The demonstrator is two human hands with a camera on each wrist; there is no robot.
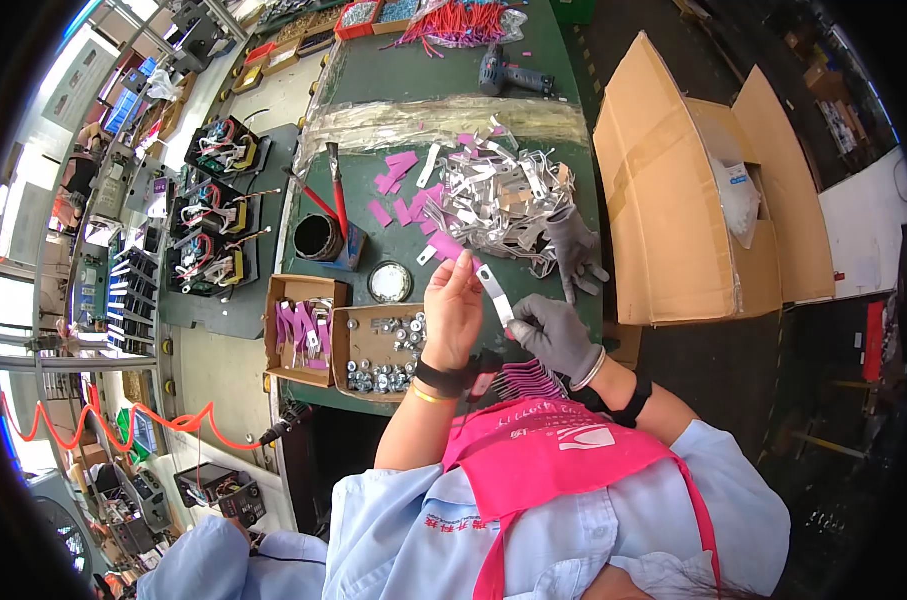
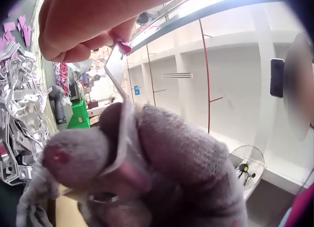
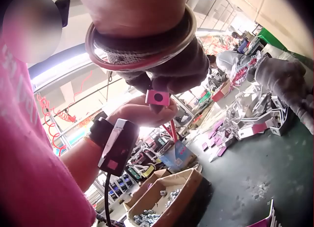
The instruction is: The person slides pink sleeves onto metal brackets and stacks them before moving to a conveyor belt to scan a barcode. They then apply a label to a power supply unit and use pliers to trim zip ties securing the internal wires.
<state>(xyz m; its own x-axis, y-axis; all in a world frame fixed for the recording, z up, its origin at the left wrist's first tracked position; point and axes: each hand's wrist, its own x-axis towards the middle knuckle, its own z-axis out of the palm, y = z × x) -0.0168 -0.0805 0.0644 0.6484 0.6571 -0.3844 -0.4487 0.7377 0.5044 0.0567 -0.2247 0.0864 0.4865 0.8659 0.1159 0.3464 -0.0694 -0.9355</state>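
My gloved right hand (image 1: 556, 335) grips the lower end of a bent metal bracket (image 1: 496, 293), a flat strip with a hole near its top. In the left wrist view the bracket (image 2: 117, 72) rises from between the grey gloved fingers (image 2: 181, 133). My bare left hand (image 1: 455, 312) pinches a bit of purple film (image 2: 124, 46) at the bracket's upper end. A pink-purple end with a round hole (image 3: 158, 98) shows below the glove in the right wrist view. Behind both hands lies a heap of metal brackets (image 1: 494, 195), with purple film pieces (image 1: 399, 210) beside it.
An empty grey glove (image 1: 574, 250) lies by the heap. Left of it stand a cardboard tray of metal fasteners (image 1: 384, 350), a box of purple-coated parts (image 1: 302, 330), a round lid (image 1: 390, 282) and a black cup (image 1: 318, 237). A power drill (image 1: 514, 75) is farther back; a large carton (image 1: 674, 200) stands right.
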